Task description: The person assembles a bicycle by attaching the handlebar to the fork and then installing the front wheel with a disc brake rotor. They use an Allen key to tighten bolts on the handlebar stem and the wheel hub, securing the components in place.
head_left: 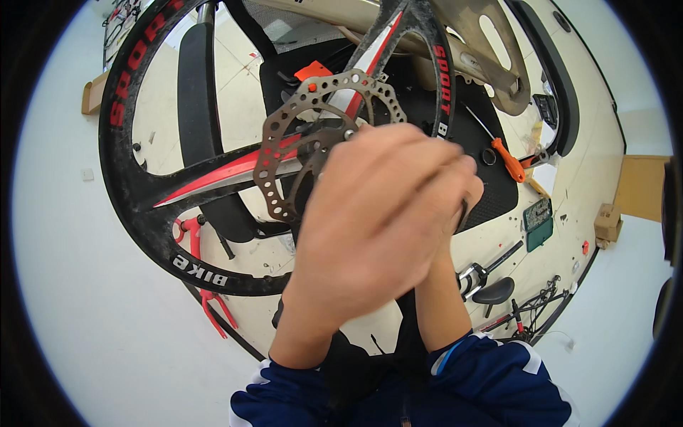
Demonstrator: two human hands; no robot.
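A black bicycle wheel (126,188) with broad red-and-white-striped spokes lies across a black chair. At its hub sits a perforated metal brake disc (274,146), with a silver bolt head (349,134) beside my fingers. My left hand (370,220) is closed over the hub area, its fingers curled and a little blurred. What it grips is hidden. Behind it, my right hand (471,186) is mostly covered, only its edge showing, so its fingers cannot be read. A thin dark piece shows at the edge of the hands.
An orange-handled screwdriver (508,161) and a dark ring (489,156) rest on the chair seat (491,196). Armrests (198,107) flank the wheel. A pale metal frame part (491,60) stands beyond. On the floor are a green case (538,224), a saddle (494,292) and a red fork (212,306).
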